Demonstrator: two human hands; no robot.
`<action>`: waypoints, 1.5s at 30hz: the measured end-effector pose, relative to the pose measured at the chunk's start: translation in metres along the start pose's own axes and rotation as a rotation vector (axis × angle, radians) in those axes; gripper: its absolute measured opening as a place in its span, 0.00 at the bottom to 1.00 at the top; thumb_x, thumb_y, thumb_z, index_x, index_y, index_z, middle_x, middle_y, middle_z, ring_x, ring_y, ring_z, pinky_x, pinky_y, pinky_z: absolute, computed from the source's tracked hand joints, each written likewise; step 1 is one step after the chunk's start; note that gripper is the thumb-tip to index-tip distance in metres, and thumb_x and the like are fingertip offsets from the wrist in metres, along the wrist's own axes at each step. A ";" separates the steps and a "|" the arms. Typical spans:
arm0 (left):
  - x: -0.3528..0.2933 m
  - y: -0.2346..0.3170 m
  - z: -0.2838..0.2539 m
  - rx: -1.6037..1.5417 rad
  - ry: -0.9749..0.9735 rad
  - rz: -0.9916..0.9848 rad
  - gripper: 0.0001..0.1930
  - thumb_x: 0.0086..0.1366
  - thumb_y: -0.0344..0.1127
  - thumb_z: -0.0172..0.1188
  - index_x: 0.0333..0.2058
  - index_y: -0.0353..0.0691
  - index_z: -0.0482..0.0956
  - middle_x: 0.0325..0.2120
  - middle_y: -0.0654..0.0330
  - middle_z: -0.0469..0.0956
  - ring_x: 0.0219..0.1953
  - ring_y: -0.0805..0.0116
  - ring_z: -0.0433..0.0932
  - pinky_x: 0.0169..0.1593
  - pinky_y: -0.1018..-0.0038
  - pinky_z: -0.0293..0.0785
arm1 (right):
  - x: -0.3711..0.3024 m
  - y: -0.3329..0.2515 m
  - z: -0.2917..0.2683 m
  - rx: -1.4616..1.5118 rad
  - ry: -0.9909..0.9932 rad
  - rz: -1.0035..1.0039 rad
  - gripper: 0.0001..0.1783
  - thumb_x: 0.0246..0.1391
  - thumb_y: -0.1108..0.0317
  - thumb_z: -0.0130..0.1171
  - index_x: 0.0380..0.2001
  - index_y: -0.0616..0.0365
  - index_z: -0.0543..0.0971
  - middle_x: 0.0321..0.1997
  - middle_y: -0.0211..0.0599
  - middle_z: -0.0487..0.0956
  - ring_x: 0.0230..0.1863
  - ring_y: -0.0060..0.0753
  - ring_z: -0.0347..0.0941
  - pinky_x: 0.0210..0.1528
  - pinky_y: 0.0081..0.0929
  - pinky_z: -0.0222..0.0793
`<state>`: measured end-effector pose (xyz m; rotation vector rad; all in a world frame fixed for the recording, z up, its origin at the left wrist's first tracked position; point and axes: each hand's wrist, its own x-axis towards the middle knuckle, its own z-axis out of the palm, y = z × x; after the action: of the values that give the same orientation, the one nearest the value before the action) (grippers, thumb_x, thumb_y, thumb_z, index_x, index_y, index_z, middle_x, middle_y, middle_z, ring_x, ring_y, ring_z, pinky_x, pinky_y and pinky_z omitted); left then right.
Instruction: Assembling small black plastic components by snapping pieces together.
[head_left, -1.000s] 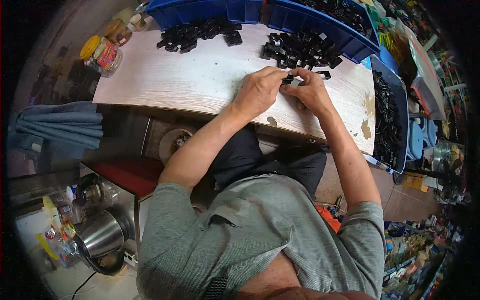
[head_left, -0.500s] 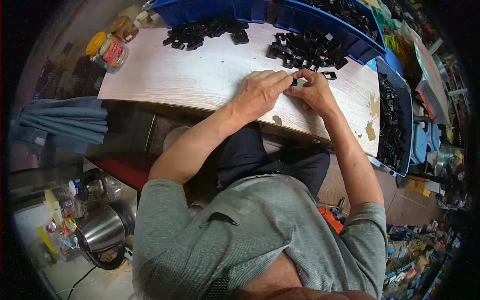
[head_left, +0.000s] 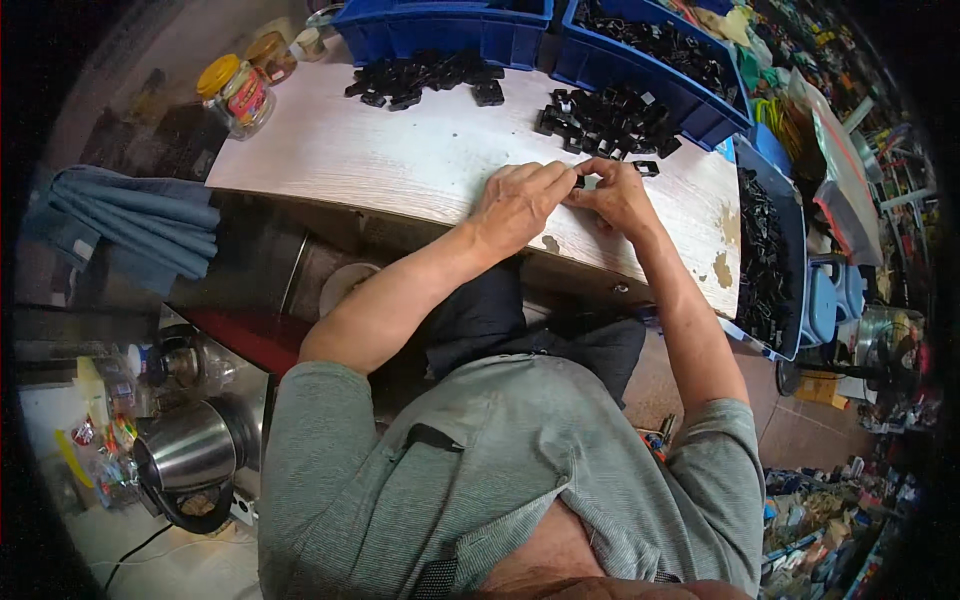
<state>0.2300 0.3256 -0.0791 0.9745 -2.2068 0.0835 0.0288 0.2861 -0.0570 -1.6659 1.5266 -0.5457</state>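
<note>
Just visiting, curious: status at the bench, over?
Left hand, right hand: pinching small black piece, mostly hidden. Pile of black parts just beyond. Nothing visibly blocking.

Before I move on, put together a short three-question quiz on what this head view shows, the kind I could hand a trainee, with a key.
1. Open: What are the left hand and the right hand both touching?
2. Multiple choice: Which of these stands at the left end of the white tabletop?
A) a steel kettle
B) a yellow-lidded jar
C) a pair of scissors
3. True or false: The right pile of black parts lies nearer the hands than the left pile does.

Key: 1. A small black part. 2. B. 3. True.
</note>
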 end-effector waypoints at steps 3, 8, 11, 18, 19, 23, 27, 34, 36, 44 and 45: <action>-0.001 0.003 -0.003 0.000 -0.020 -0.014 0.18 0.60 0.22 0.57 0.50 0.40 0.76 0.41 0.59 0.79 0.40 0.59 0.83 0.41 0.62 0.81 | 0.002 0.004 0.003 -0.133 0.050 -0.111 0.26 0.37 0.55 0.81 0.41 0.54 0.87 0.24 0.39 0.81 0.27 0.32 0.78 0.33 0.34 0.73; -0.006 0.007 -0.007 0.006 -0.029 -0.009 0.19 0.59 0.21 0.57 0.50 0.39 0.76 0.41 0.59 0.79 0.41 0.59 0.83 0.42 0.62 0.80 | 0.001 0.009 0.006 -0.076 0.013 -0.191 0.20 0.47 0.65 0.76 0.43 0.59 0.84 0.15 0.28 0.73 0.13 0.19 0.67 0.15 0.26 0.59; -0.006 0.004 -0.007 0.011 -0.048 -0.008 0.21 0.58 0.19 0.57 0.51 0.39 0.76 0.43 0.58 0.80 0.42 0.59 0.83 0.42 0.62 0.81 | -0.001 0.007 0.005 -0.025 -0.009 -0.186 0.20 0.46 0.66 0.76 0.42 0.60 0.84 0.15 0.27 0.74 0.14 0.18 0.66 0.16 0.24 0.59; -0.014 0.012 -0.006 0.030 -0.019 -0.056 0.21 0.60 0.19 0.57 0.53 0.40 0.77 0.46 0.58 0.82 0.46 0.59 0.84 0.45 0.63 0.81 | -0.008 0.000 0.006 -0.047 -0.032 -0.183 0.20 0.44 0.64 0.78 0.40 0.60 0.84 0.16 0.27 0.74 0.17 0.18 0.66 0.19 0.25 0.60; -0.013 0.013 -0.006 0.029 -0.020 -0.054 0.21 0.60 0.19 0.57 0.53 0.40 0.77 0.46 0.58 0.82 0.46 0.59 0.84 0.45 0.63 0.81 | -0.007 0.004 0.007 -0.047 -0.030 -0.182 0.20 0.44 0.64 0.78 0.40 0.60 0.84 0.16 0.27 0.74 0.17 0.18 0.66 0.19 0.25 0.60; -0.017 0.008 0.000 0.013 0.009 -0.059 0.21 0.61 0.19 0.57 0.53 0.41 0.77 0.47 0.57 0.82 0.48 0.59 0.84 0.46 0.63 0.81 | -0.010 -0.001 0.004 -0.136 0.026 -0.242 0.21 0.41 0.61 0.78 0.38 0.59 0.85 0.20 0.29 0.75 0.23 0.21 0.67 0.26 0.28 0.64; -0.014 0.004 -0.005 0.049 0.032 -0.018 0.18 0.59 0.22 0.56 0.49 0.41 0.78 0.42 0.60 0.80 0.43 0.60 0.83 0.44 0.64 0.79 | -0.007 -0.003 0.007 -0.111 0.010 -0.262 0.21 0.42 0.61 0.78 0.38 0.59 0.85 0.18 0.28 0.74 0.21 0.20 0.67 0.24 0.28 0.63; -0.012 0.003 0.003 -0.013 0.077 -0.061 0.13 0.63 0.26 0.58 0.46 0.39 0.81 0.40 0.58 0.82 0.41 0.59 0.83 0.44 0.63 0.79 | -0.006 -0.001 0.009 -0.096 0.029 -0.181 0.21 0.43 0.62 0.78 0.41 0.58 0.85 0.18 0.29 0.75 0.19 0.20 0.67 0.22 0.26 0.61; -0.014 0.003 0.002 -0.050 0.069 -0.110 0.12 0.65 0.26 0.59 0.47 0.37 0.82 0.43 0.55 0.85 0.44 0.56 0.85 0.47 0.63 0.81 | -0.007 0.002 0.010 -0.065 0.021 -0.192 0.22 0.43 0.62 0.78 0.41 0.58 0.85 0.19 0.29 0.76 0.19 0.20 0.67 0.22 0.26 0.61; -0.008 0.007 -0.005 -0.043 0.016 -0.114 0.12 0.65 0.29 0.61 0.48 0.39 0.82 0.40 0.56 0.85 0.42 0.56 0.85 0.45 0.64 0.81 | -0.010 -0.006 0.004 -0.167 0.007 -0.149 0.28 0.36 0.53 0.80 0.41 0.55 0.87 0.27 0.41 0.84 0.29 0.35 0.80 0.35 0.33 0.75; -0.007 0.007 -0.007 -0.045 0.012 -0.113 0.12 0.65 0.29 0.61 0.48 0.39 0.82 0.40 0.56 0.85 0.42 0.56 0.85 0.45 0.64 0.81 | -0.009 -0.003 0.004 -0.174 0.034 -0.177 0.27 0.36 0.53 0.79 0.40 0.55 0.87 0.25 0.41 0.83 0.28 0.36 0.80 0.35 0.34 0.75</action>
<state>0.2330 0.3370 -0.0772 1.0686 -2.1294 -0.0117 0.0324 0.2954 -0.0556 -1.9474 1.4950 -0.5497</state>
